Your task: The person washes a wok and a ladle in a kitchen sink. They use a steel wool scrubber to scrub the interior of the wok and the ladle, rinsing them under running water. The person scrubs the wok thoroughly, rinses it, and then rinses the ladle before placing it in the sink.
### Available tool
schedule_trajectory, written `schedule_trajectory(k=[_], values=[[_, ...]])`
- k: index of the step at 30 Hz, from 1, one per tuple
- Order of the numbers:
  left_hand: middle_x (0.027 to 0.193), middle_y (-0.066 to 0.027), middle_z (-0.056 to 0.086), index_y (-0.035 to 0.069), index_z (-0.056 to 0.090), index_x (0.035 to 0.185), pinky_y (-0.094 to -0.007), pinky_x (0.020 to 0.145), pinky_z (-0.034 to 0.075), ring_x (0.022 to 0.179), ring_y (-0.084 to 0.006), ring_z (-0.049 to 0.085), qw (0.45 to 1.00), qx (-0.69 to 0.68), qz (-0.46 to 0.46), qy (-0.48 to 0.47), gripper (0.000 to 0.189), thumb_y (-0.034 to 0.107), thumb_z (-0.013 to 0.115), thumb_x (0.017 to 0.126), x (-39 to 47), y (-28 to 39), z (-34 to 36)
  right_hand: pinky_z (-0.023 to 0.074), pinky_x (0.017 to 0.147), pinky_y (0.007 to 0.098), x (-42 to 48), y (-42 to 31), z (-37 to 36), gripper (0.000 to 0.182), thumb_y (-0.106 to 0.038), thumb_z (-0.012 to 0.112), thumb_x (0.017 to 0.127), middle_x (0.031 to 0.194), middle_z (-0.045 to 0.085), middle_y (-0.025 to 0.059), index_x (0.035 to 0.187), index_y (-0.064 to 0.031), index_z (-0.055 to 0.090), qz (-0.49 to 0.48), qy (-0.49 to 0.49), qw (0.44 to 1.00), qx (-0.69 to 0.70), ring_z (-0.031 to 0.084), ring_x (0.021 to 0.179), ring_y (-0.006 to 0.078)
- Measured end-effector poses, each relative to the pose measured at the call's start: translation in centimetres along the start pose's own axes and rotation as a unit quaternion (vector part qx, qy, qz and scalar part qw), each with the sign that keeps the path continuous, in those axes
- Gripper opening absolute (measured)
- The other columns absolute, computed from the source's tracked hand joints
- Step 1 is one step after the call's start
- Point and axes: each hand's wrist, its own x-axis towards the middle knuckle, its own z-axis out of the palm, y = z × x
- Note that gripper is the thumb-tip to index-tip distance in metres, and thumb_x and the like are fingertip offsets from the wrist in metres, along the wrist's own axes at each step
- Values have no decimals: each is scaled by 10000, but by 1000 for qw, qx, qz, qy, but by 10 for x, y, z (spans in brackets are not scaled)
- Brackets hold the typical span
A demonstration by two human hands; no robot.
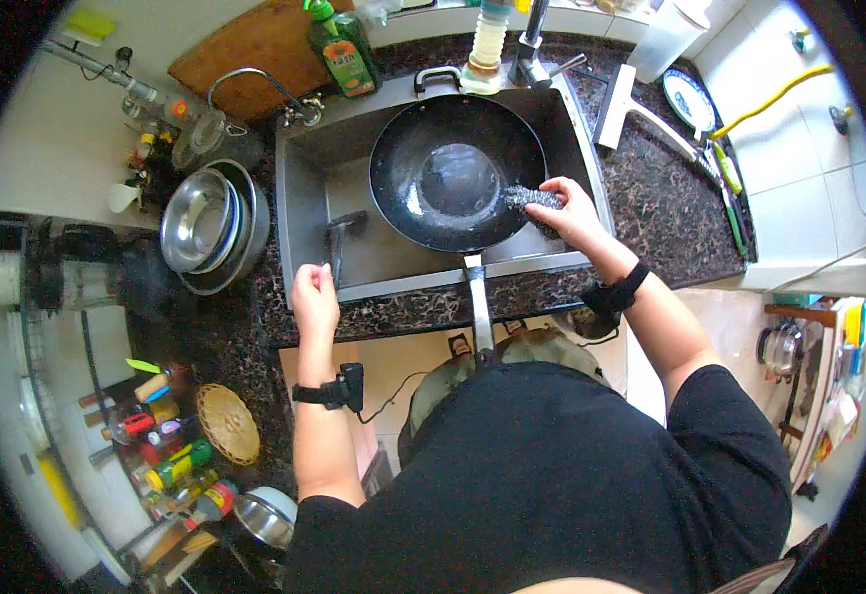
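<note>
A black wok (459, 182) rests over the metal sink (303, 211), its long metal handle (480, 304) pointing towards me past the front edge. Some wet, shiny patches show on its inner surface. Between the fingers and thumb of my right hand (570, 215) is a steel wool scrubber (529, 197), at the right inner wall of the wok. My left hand (316, 301) is closed above the sink's front left corner, apart from the wok, with nothing visible in it. Just beyond it a dark elongated shape (340, 241) shows in the sink; I cannot tell what it is.
Behind the sink stand a green soap pump bottle (344, 59), a wooden cutting board (247, 56) and a faucet (529, 63). Stacked metal bowls (195, 219) sit left. A squeegee (626, 111) lies right. Several bottles (180, 464) and a woven basket (227, 423) stand nearer, at left.
</note>
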Motion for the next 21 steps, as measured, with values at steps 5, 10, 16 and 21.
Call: schedule_trajectory(k=[5, 10, 16, 21], values=[[627, -39, 503, 1, 464, 1189, -298, 631, 459, 586, -158, 510, 992, -113, 55, -25, 431, 103, 617, 799, -36, 49, 45, 469, 777, 310, 39, -29, -14, 425, -237, 769, 673, 956, 570, 94, 1002, -56, 568, -113, -19, 988, -106, 571, 854, 198], [713, -85, 609, 1, 603, 901, -308, 601, 485, 634, -168, 583, 948, 18, -97, -302, 460, 422, 690, 738, -77, 61, 110, 433, 867, 362, 83, -2, 38, 343, -164, 743, 654, 1004, 521, 155, 929, -46, 576, -211, -49, 967, -137, 525, 961, 321], [760, -208, 612, -33, 589, 818, -399, 663, 484, 738, -336, 611, 929, 9, -106, -356, 550, 509, 640, 739, -99, 82, 128, 446, 866, 420, 98, 14, 78, 297, -100, 693, 645, 1080, 476, 187, 924, -66, 595, -194, -294, 871, -343, 502, 1003, 389], [819, -213, 627, -2, 584, 834, -431, 702, 486, 802, -361, 614, 945, 31, -100, -310, 466, 454, 630, 750, -92, 92, 134, 455, 866, 394, 113, 18, 61, 403, -95, 692, 616, 1046, 550, 167, 1016, -108, 648, -176, -400, 782, -446, 538, 998, 339]])
